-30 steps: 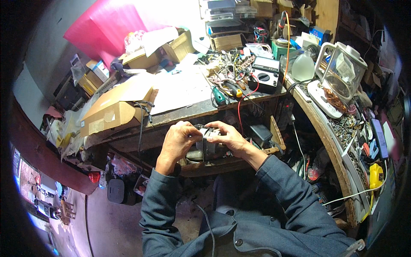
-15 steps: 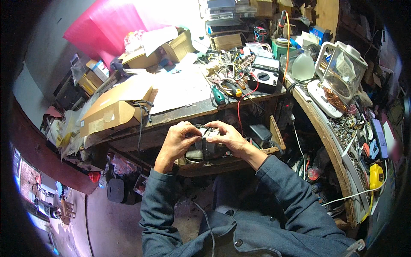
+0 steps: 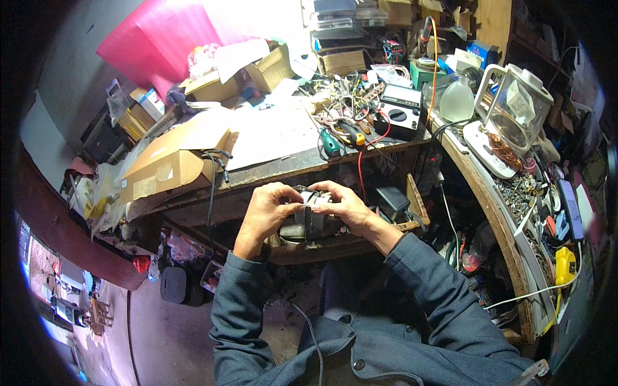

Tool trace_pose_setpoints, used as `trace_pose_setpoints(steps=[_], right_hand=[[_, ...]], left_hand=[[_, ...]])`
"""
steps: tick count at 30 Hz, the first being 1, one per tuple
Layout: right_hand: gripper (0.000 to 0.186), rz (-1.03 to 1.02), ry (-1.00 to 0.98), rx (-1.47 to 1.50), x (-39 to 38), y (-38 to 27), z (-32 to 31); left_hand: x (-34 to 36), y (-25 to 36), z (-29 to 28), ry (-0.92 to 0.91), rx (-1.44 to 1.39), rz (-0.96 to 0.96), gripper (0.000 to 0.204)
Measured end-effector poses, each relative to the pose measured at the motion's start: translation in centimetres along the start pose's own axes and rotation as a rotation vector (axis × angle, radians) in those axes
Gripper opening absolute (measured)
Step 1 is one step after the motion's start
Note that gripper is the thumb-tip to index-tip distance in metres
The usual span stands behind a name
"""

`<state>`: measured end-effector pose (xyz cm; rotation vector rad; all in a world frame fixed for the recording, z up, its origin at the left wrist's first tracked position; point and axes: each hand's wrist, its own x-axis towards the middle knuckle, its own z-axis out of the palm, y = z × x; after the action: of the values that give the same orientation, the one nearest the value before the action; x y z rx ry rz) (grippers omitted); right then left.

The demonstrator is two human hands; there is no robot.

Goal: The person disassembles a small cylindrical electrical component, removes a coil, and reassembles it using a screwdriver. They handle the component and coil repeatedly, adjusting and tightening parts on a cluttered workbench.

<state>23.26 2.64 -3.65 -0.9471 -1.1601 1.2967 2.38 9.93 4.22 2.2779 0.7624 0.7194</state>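
Between my hands, in front of the bench edge, is a small white-and-dark part [image 3: 315,199] whose kind I cannot make out. My left hand [image 3: 262,211] pinches its left side, thumb and forefinger pressed together. On the other side my right hand [image 3: 347,209] grips it, forefinger curled over the top and thumb at the front. The fingers cover much of the part. Below it, on the shelf under the bench, lies a rounded greyish metal object [image 3: 293,232], partly hidden by my hands.
The bench holds a cardboard box [image 3: 170,168], a green-handled screwdriver [image 3: 329,144], pliers [image 3: 353,133], and an analog meter [image 3: 399,110] with a red lead. At right, a side bench carries a clear jug appliance [image 3: 518,106], loose small parts and a yellow tape measure [image 3: 565,267].
My left fingers have shifted very slightly against the part. Both hands otherwise keep their place and grip.
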Motion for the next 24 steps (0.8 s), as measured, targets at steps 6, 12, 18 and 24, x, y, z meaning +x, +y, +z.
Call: trace_pose_setpoints(steps=[6,12,18,24], right_hand=[[0.058,-0.003,-0.009,-0.013,-0.28,-0.66,0.24],[0.059,-0.011,-0.006,-0.016,0.15,0.19,-0.02],[0.058,-0.009,-0.019,-0.008,-0.1,-0.41,0.24],[0.059,0.021,-0.009,0.003,0.0,-0.01,0.04]], left_hand=[[-0.55,-0.14,0.07,0.01,0.158,0.119,0.016],[-0.57,0.02,0.16,0.013,0.093,0.162,0.013],[-0.5,-0.52,0.17,-0.013,-0.014,0.089,0.013],[-0.24,-0.89,-0.09,-0.069,-0.018,0.08,0.013]])
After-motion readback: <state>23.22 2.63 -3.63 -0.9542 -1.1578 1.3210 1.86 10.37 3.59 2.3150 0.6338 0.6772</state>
